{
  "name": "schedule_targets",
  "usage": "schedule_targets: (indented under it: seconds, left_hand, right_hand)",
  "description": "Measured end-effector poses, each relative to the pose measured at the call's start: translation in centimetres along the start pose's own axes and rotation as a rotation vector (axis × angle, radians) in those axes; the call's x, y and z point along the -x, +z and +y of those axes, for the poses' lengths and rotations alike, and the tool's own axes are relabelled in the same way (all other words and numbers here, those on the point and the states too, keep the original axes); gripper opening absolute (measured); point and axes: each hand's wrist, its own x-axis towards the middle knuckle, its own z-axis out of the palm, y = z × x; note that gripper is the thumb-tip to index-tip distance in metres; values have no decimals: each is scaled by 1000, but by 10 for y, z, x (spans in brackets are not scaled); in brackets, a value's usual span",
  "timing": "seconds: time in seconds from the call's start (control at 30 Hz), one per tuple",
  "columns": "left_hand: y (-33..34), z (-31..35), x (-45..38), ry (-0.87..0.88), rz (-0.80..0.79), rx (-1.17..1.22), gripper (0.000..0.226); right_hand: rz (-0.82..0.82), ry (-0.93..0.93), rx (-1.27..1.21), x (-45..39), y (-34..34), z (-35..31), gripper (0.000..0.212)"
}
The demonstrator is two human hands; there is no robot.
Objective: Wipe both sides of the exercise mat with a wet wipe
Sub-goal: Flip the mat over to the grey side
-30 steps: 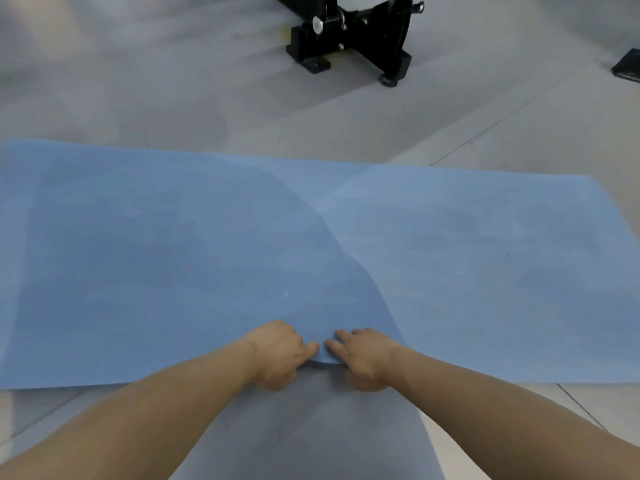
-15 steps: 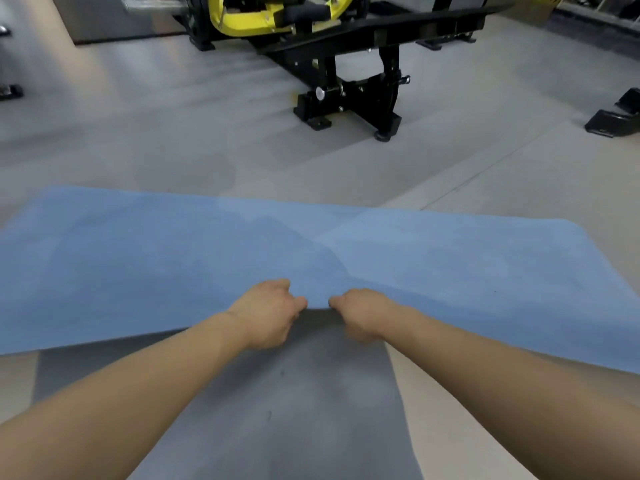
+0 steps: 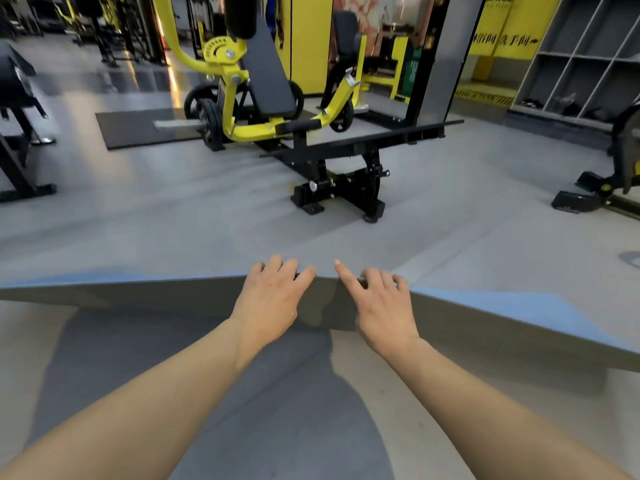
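Observation:
The exercise mat (image 3: 138, 294) is lifted off the floor by its near long edge, stretching across the view. Its grey underside faces me, and slivers of the blue top side (image 3: 519, 301) show at both ends. My left hand (image 3: 270, 303) and my right hand (image 3: 381, 306) sit side by side at the middle of the raised edge, fingers curled over the top of it. No wet wipe is visible.
A yellow and black weight machine (image 3: 277, 109) stands straight ahead, its black base (image 3: 339, 195) close beyond the mat. Another machine's foot (image 3: 585, 195) is at the right, a black frame (image 3: 14, 133) at the left, grey cubby shelves (image 3: 581, 64) far right.
Both hands raised the mat's near edge from floor level to upright, so the blue top side turned away and the grey underside now faces me. My view tilted up.

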Motion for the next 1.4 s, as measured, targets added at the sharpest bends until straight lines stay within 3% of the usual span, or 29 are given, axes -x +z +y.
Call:
schedule_targets:
  seconds: [0.2,0.53,0.7,0.87,0.93,1.1,1.2,1.3,1.4]
  left_hand:
    - [-41,-18,-40,45,147,26,71]
    - [-113,-49,-84,172,267,55,50]
    - [-167,-57,-104,176,51,82,59]
    - [-194,-65,-125,177,-370,328,41]
    - [-189,-65,-133,141,-423,393,41]
    - [-134,-51,-128,199,-180,100,29]
    - [-85,-47,-118,211,-97,124,41]
    - [-49,-47,-114,263,96,65,27]
    - [-23,-39,-114,241,154,10,21]
  right_hand:
    - [129,-83,-29,-34,-41,26,86]
    - [258,-196,-46,-81,-124,43,51]
    - [313,-320,-112,-95,-156,52,47]
    - [246,-422,-246,-103,-170,60,46]
    - [204,-407,-251,-106,-166,63,47]
    - [127,-309,-120,-99,-114,69,53]
    - [134,-270,-114,-95,-75,68,54]
    - [167,-269,-56,-94,-48,67,53]
    - [178,-277,4,-95,-29,70,56]
